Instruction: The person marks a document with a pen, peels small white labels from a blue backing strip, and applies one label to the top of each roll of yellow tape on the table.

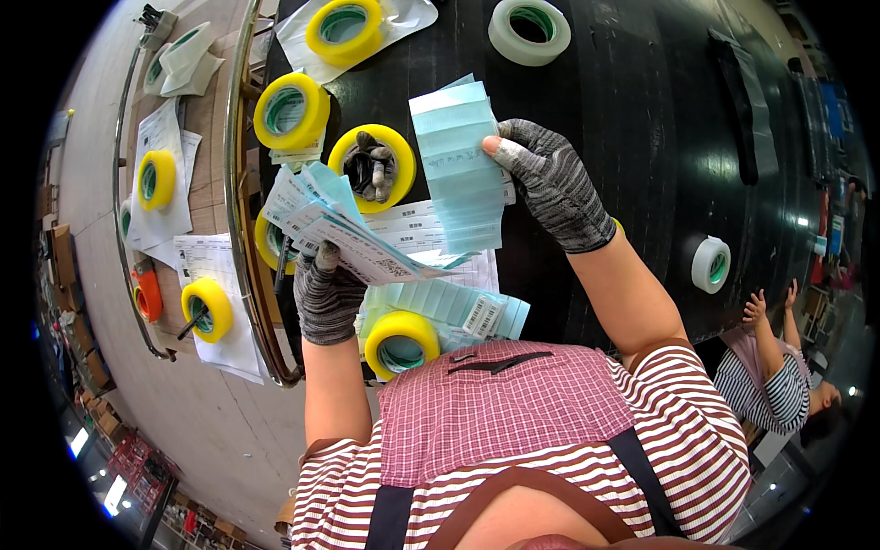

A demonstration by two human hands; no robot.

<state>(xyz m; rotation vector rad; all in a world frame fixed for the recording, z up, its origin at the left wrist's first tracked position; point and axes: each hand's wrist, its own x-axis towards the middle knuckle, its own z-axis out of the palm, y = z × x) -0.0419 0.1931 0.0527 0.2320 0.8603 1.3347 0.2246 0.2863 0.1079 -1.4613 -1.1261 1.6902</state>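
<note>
Tape rolls on table, label strip to their right

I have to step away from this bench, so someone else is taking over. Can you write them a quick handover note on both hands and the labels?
Left hand, gloved: fingers shut on a fanned stack of printed labels.
Right hand, gloved: pinching the folded blue label strip over the black table.
More blue strips lie near the body beside a yellow tape roll; other rolls sit around.
Done: one strip lifted, labels gathered. Left: the strips still lying on the table.
</note>
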